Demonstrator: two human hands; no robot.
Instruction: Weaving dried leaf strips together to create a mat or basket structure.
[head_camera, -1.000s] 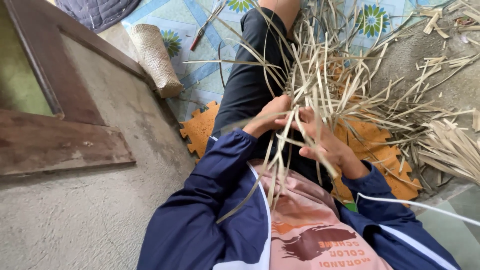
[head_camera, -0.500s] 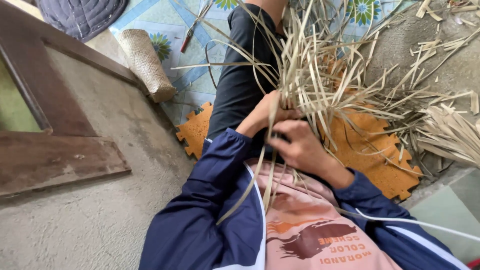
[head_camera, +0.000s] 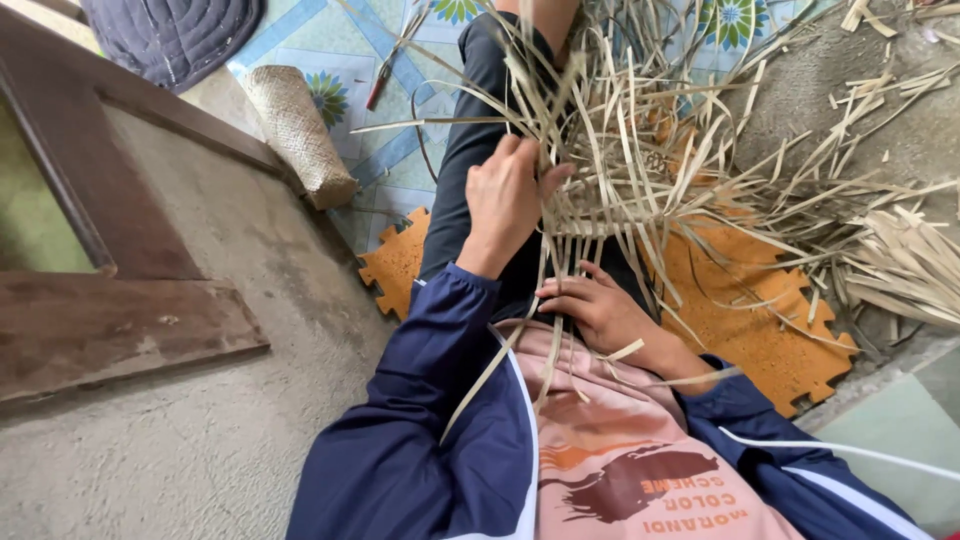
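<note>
A loose bundle of pale dried leaf strips, partly woven, lies across my lap and fans out toward the top and right. My left hand is raised over my dark-trousered leg, its fingers closed on strips at the bundle's left edge. My right hand sits lower, close to my pink shirt, with its fingers curled around several strips that hang down over my chest. Both blue sleeves reach in from the bottom.
An orange foam puzzle mat lies under the strips. A rolled woven mat leans by a wooden door frame at left. Scissors rest on patterned floor tiles. More cut strips pile up at right.
My left hand has risen up the bundle and taken hold of higher strips. My right hand has dropped back toward my chest, pulling strips down with it.
</note>
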